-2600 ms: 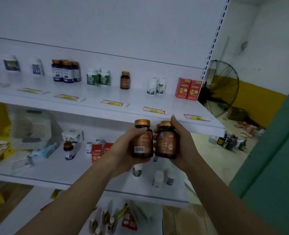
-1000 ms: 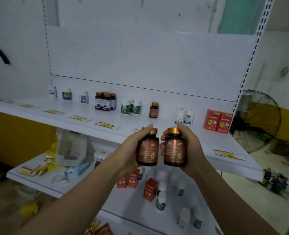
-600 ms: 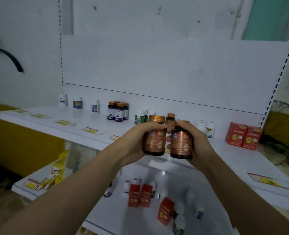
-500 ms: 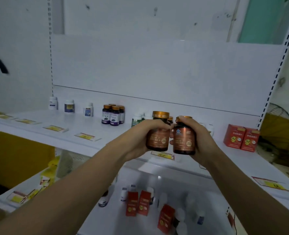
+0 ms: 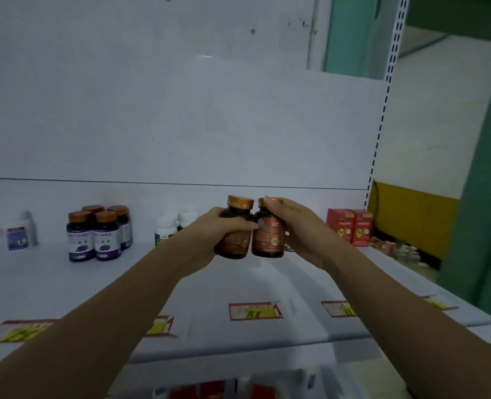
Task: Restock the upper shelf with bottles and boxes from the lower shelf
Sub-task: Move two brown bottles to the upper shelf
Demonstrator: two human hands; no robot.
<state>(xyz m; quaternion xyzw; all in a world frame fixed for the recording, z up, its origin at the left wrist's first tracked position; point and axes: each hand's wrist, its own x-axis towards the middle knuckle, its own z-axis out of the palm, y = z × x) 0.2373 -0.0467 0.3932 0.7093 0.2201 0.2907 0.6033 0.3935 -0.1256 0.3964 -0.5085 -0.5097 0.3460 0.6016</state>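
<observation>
Toward the back of the upper shelf [image 5: 238, 286], left hand [image 5: 206, 234] and right hand [image 5: 301, 228] each curl fingers round a brown bottle, left bottle [image 5: 235, 243] touching right bottle [image 5: 268, 237]; neither released yet, blurred red stock [image 5: 206, 392] waits below

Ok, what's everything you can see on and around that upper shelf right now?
amber bottles: two, brown with gold caps, side by side mid-shelf, one in each grip
purple-label bottles: four, dark with gold caps, clustered at left
white bottle: one, blue label, far left
green-label bottles: two visible, white caps, behind the left grip
red boxes: two, side by side, right end
price tags: five, red and yellow, along the front edge
upper shelf: one, white
lower-shelf stock: blurred red and white, bottom edge
left grip: bare hand round the left amber bottle
right grip: bare hand round the right one
</observation>
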